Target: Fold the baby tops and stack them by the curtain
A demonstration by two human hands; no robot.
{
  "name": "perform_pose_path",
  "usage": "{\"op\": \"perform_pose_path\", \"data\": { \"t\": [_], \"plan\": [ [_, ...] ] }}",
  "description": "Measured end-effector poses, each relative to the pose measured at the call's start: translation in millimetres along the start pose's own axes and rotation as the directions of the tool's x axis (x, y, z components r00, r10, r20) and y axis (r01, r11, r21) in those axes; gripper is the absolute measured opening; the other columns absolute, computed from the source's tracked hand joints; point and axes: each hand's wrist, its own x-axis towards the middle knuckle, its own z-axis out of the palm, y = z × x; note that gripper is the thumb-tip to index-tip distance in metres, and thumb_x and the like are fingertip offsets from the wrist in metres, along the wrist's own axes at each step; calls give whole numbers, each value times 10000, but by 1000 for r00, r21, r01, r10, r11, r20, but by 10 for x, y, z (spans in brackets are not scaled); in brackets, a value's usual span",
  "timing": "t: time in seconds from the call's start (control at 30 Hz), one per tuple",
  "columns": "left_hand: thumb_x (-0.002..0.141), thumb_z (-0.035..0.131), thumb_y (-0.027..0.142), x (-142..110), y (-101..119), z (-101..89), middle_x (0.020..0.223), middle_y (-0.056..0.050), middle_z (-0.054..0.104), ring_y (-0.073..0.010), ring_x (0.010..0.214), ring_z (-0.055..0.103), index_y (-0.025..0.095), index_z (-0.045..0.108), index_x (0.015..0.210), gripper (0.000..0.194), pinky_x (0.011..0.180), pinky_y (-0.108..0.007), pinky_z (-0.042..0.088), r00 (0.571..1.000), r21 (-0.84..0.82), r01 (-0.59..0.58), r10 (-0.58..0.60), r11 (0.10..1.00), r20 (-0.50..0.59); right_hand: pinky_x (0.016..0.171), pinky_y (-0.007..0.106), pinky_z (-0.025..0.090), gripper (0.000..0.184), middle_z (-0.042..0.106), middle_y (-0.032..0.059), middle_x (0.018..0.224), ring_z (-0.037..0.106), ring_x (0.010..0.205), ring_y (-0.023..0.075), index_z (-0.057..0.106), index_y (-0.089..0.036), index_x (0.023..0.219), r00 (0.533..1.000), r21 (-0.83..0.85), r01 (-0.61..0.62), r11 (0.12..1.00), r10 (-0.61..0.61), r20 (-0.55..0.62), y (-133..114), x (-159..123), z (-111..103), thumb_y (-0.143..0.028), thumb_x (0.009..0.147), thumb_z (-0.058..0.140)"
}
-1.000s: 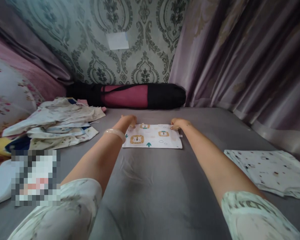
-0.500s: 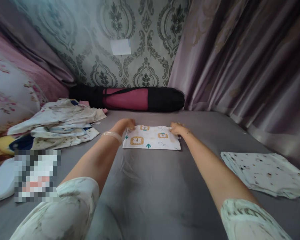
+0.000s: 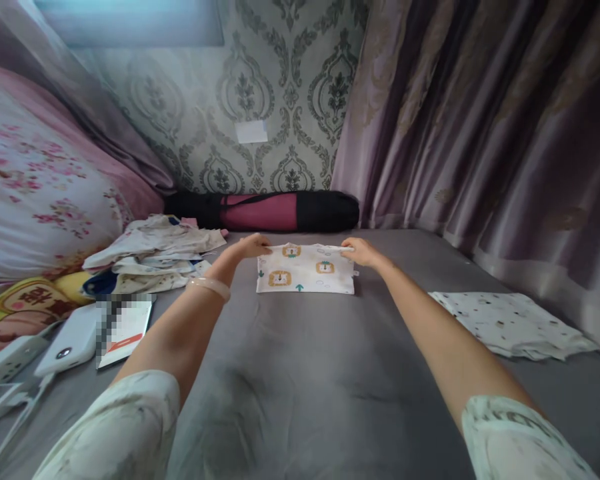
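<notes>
A white cloth garment (image 3: pixel 307 270) printed with orange lion faces and green arrow-like leaves is folded into a flat rectangle ahead of me. My left hand (image 3: pixel 255 245) pinches its far left corner. At the far right corner my right hand (image 3: pixel 361 252) grips the same fabric, thumb on the near side. The far edge looks lifted, while the lower edge is at or close to the grey sheet (image 3: pixel 300 373). A small white tag sticks out on the right side. On my left wrist is a pale bangle (image 3: pixel 209 288).
A loose pile of clothes (image 3: pixel 150 253) lies at left, beside a floral pillow (image 3: pixel 40 160). Nearer are a white power bank (image 3: pixel 73 339), a power strip (image 3: pixel 13 360) and a partly blurred packet (image 3: pixel 130 333). A folded spotted cloth (image 3: pixel 510 323) lies right; a black-and-red bag (image 3: pixel 260 212) lines the wall.
Both hands have closed on the far corners of the garment and raised that edge. My view has tilted up and shifted left, bringing the power strip into sight.
</notes>
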Motion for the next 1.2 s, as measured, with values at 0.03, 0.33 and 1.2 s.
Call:
{"op": "perform_pose_path", "data": {
  "t": [0.03,0.33,1.2],
  "plan": [
    [757,555,331,-53,-2,-77,877,-18,717,-198,876,615,182,720,963,303,778,-274,435,999,-74,-44,45,996,20,824,265,460,201,712,54,1006,628,948,192,684,-169,977,999,48,17,999,-19,45,-5,-13,-86,-212,789,623],
    [736,596,389,-409,154,-541,920,-25,737,-180,846,648,214,742,958,318,761,-253,469,984,-241,-114,143,964,106,740,233,478,226,727,27,889,634,845,164,720,-138,954,982,229,8,973,-50,181,-136,-154,-573,-246,776,630],
    [650,420,22,-1353,-91,894,1383,-48,553,-188,1274,490,268,553,1271,681,1148,-478,116,940,171,-335,340,926,-1,951,334,329,517,640,74,1169,516,1082,209,655,-218,1144,915,-225,402,887,-380,136,5,-1451,415,30,782,383]
  ]
}}
